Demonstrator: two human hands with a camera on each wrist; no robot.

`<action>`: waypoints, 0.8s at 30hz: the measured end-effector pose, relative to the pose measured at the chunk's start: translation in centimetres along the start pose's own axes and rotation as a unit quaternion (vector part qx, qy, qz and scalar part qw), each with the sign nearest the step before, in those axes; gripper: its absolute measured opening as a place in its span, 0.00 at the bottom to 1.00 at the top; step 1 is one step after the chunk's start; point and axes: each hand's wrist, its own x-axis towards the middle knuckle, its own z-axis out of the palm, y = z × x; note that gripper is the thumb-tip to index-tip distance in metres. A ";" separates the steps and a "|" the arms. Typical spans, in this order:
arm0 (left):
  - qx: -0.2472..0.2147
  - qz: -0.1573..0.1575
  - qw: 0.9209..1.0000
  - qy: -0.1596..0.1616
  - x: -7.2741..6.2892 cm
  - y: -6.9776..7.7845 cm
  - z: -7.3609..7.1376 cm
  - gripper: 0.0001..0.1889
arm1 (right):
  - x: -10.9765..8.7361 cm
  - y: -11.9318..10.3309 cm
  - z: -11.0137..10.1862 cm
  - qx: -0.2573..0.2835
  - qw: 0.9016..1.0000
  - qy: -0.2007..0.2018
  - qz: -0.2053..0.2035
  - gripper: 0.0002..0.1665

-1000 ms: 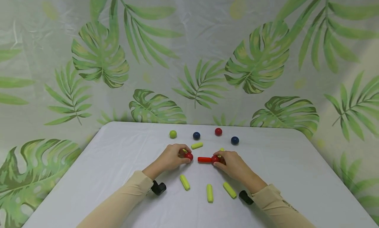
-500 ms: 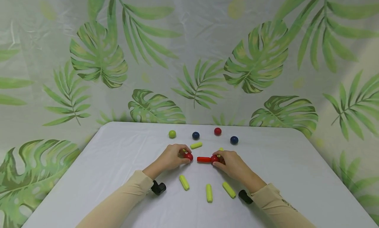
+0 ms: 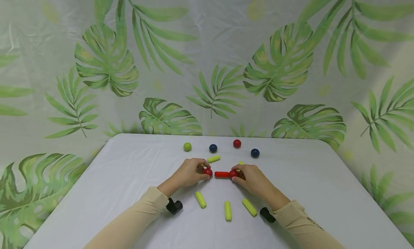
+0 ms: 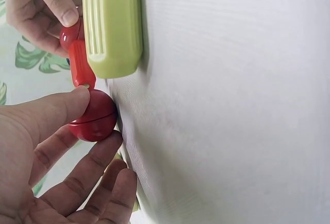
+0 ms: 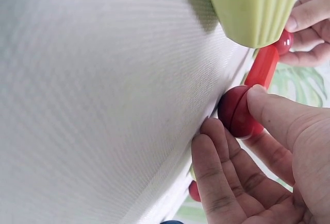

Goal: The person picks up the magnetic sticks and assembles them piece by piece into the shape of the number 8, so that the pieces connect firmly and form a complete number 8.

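In the head view my left hand [image 3: 191, 171] pinches a red ball [image 3: 208, 173] between thumb and fingers, low over the white cloth. A short gap to its right, a ridged red rod [image 3: 221, 174] lies sideways. Its right end meets a second red ball [image 3: 233, 174], which my right hand [image 3: 253, 179] holds with thumb and fingertips. The left wrist view shows the left hand's ball [image 4: 94, 116] close up, with a dark seam around it. The right hand's ball [image 5: 240, 112] has a similar seam in the right wrist view, and the rod [image 5: 262, 67] extends beyond it.
Yellow-green rods lie nearer me: one on the left [image 3: 201, 199], a middle rod [image 3: 228, 211] and a right rod [image 3: 249, 207]. Another yellow-green rod [image 3: 214, 159] is behind the hands. Along the back sit a green ball [image 3: 187, 146], blue balls [image 3: 213, 148] and a red ball [image 3: 237, 143].
My left hand has shifted slightly right with its red ball, narrowing the gap to the red rod. The right hand keeps its hold, and the head view has shifted a little.
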 end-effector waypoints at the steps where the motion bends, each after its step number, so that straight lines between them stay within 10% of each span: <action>1: 0.001 0.003 1.000 -0.001 0.0 0.0 0.0 0.15 | 0.0 0.0 0.0 0.000 1.000 0.001 0.001 0.23; 24: -0.019 0.007 0.999 -0.030 0.2 -0.2 0.1 0.16 | 0.0 0.1 0.0 0.004 1.000 0.001 0.003 0.24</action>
